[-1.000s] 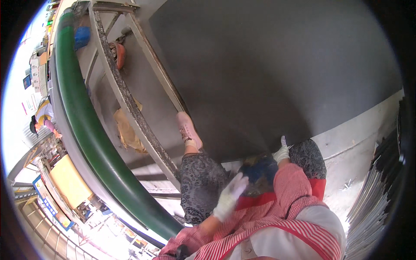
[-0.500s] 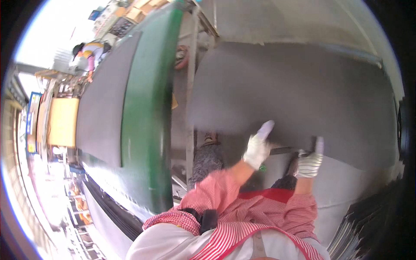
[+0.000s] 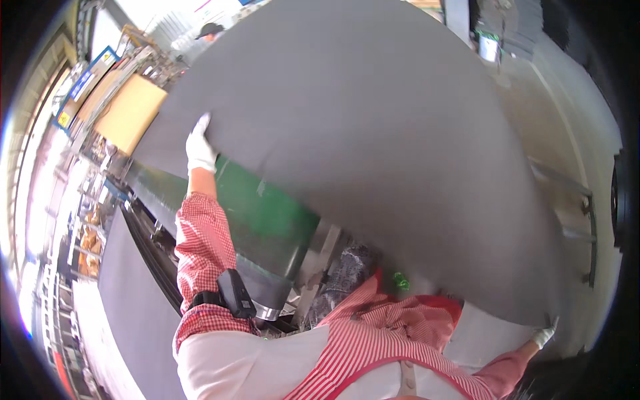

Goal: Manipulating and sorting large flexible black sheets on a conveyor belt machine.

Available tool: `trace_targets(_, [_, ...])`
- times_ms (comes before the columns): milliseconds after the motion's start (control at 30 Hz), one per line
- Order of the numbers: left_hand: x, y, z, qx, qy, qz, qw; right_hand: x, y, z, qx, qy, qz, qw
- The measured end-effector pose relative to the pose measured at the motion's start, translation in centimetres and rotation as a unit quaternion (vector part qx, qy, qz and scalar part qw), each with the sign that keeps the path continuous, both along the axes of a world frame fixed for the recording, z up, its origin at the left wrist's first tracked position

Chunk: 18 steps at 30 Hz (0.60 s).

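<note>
A large dark grey sheet (image 3: pixel 360 133) is held up in front of me, bowed and reaching across most of the head view. My left hand (image 3: pixel 201 148), in a white glove, is closed on its near edge at the left, over the green conveyor belt (image 3: pixel 257 200). At the lower right, my right hand (image 3: pixel 545 335), also gloved, grips the sheet's other end. The sheet hides most of the fingers of both hands. Another grey sheet (image 3: pixel 160 143) lies on the belt, partly covered by the held one.
A yellow-tan board stack (image 3: pixel 131 113) stands beyond the belt at the left. Farther back, a co-worker (image 3: pixel 211 32) is mostly hidden by the sheet. Metal rails (image 3: pixel 590 227) stand at the right. A grey sheet (image 3: pixel 123 287) hangs below the machine at the left.
The dark sheet has been lifted from the right and swung left over the belt. My left hand has moved far left; my right hand has gone down and right along the sheet.
</note>
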<state>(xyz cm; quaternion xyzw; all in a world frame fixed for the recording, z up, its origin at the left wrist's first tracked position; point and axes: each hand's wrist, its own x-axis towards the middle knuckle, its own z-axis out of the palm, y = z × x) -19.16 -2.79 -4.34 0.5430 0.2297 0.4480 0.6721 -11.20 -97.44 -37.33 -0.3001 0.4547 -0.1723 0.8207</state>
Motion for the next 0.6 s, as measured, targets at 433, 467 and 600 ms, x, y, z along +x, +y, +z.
trace_targets(433, [-9.7,-6.9,-17.4,-0.313,-0.122,0.074,0.939,9.7,38.7,23.5,-0.602,-0.571,0.134,0.543])
trace_targets(467, [-10.1,-6.4,-18.7,-0.340,-0.113,0.125,0.925,8.7,41.7,26.4,-0.710,-0.572,0.041,0.409])
trace_targets(600, [-12.0,-5.1,-18.8,-0.293,-0.084,0.143,0.942,7.7,43.4,23.7,-0.747,-0.539,0.000,0.388])
